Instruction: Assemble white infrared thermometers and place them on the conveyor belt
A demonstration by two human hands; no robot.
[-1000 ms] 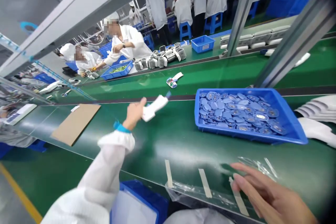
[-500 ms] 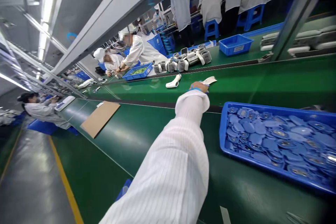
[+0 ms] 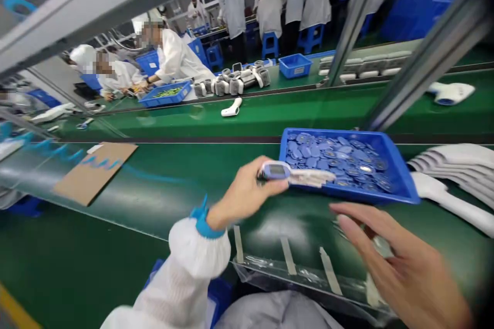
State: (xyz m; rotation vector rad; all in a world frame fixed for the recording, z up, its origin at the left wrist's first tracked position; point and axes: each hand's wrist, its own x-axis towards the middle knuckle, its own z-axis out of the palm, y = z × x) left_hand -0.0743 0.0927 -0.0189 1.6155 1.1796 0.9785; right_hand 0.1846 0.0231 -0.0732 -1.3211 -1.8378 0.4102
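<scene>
My left hand, with a blue band at the wrist, grips a white infrared thermometer by its screen end. Its small grey screen is framed in pale blue, and its white handle points right, smeared by motion. Below and to the right, my right hand is empty, thumb and fingers apart over the green bench. A blue tray of flat blue oval parts lies just behind the thermometer. Several white curved housings are stacked right of the tray.
Behind the bench runs a green conveyor carrying a white gun-shaped unit and another farther right. A brown board lies left, near a coiled blue hose. Slanted metal posts rise at right. Co-workers sit across the line.
My left hand has come back from the conveyor to above the bench, bringing the thermometer. My right hand has come into view. The view has swung right and downward.
</scene>
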